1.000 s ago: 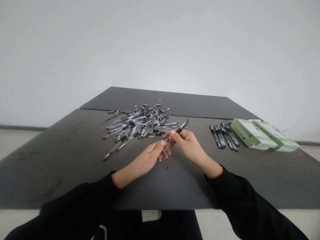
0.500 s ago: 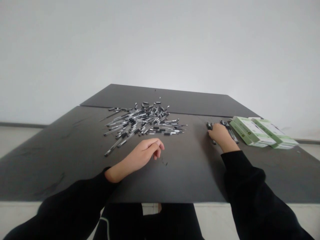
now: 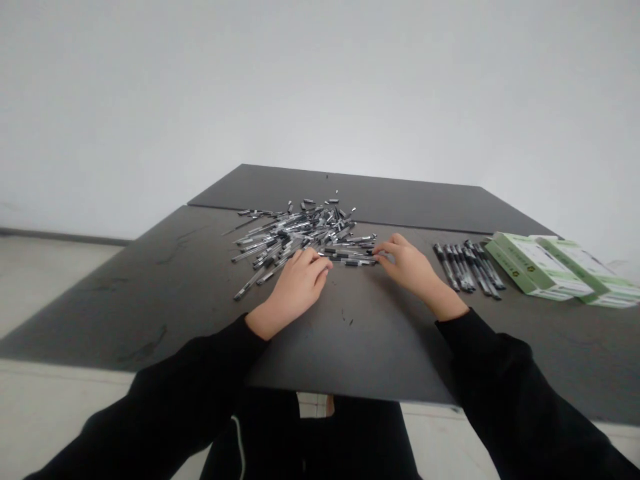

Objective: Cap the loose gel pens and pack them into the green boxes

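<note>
We have our left hand [image 3: 299,283] at the near edge of the pen pile [image 3: 300,235] and our right hand [image 3: 406,265] at its right end, and cannot tell whether either grips a pen, with a pen row [image 3: 463,267] and boxes [image 3: 537,265] farther right.

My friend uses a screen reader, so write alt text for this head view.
A person's left hand and right hand at the near side of a loose pile of pen parts on a dark table; farther right, a row of pens and green-and-white boxes.
</note>
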A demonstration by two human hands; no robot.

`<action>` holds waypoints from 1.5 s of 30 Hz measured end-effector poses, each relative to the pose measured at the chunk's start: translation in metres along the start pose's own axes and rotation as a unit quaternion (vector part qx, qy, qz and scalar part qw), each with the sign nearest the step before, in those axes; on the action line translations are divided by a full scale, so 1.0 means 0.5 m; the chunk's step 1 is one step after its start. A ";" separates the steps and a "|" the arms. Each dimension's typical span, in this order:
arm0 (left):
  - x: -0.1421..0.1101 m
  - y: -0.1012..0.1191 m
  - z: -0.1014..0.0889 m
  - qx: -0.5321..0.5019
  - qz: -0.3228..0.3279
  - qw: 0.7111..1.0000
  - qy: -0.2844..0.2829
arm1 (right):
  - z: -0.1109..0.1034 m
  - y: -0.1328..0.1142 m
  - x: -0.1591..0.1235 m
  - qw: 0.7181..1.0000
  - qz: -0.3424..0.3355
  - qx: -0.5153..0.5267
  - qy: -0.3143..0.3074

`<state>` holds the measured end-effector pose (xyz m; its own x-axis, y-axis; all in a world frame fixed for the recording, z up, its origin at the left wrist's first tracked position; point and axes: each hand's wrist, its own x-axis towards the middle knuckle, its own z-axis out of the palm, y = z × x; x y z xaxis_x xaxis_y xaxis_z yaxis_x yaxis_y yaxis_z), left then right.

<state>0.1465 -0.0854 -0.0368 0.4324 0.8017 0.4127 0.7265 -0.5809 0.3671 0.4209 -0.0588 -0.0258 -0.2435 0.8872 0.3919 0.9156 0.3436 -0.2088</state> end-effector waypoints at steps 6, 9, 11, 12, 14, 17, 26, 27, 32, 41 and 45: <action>0.039 -0.016 0.024 0.116 0.007 0.992 -0.038 | 0.039 -0.012 0.007 0.996 -0.047 0.038 -0.061; 0.054 -0.019 0.030 0.127 0.005 0.990 -0.057 | 0.053 -0.007 0.006 0.993 -0.068 0.060 -0.069; 0.060 -0.021 0.035 0.132 0.016 0.988 -0.077 | 0.059 -0.012 0.004 0.993 -0.075 0.062 -0.068; 0.062 -0.022 0.037 0.137 0.024 0.987 -0.087 | 0.061 -0.015 0.002 0.993 -0.076 0.062 -0.066; 0.063 -0.024 0.039 0.146 0.043 0.984 -0.090 | 0.059 -0.019 -0.001 0.993 -0.079 0.067 -0.057; 0.059 -0.030 0.031 0.123 0.053 0.989 -0.066 | 0.045 -0.004 0.002 0.994 -0.065 0.088 -0.019; 0.056 -0.036 0.008 -0.110 -0.021 0.993 -0.034 | 0.053 0.139 0.058 1.000 0.012 0.000 0.017; 0.055 -0.033 0.009 -0.120 -0.017 0.992 -0.037 | 0.059 0.143 0.059 1.000 0.020 -0.006 -0.001; 0.045 -0.021 0.010 -0.162 -0.023 0.985 -0.051 | 0.062 0.124 0.051 0.996 0.069 -0.037 -0.045; 0.061 -0.014 0.010 -0.397 -0.152 0.905 0.014 | -0.049 0.063 0.037 0.993 0.056 0.075 0.069; 0.064 -0.011 0.011 -0.443 -0.165 0.881 -0.030 | -0.066 -0.018 0.022 0.993 -0.059 0.089 0.055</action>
<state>0.1591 -0.0558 -0.0302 0.3224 0.9380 0.1276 0.1267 -0.1763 0.9761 0.4206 -0.0624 0.0100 -0.3013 0.8016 0.5164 0.8087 0.5018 -0.3071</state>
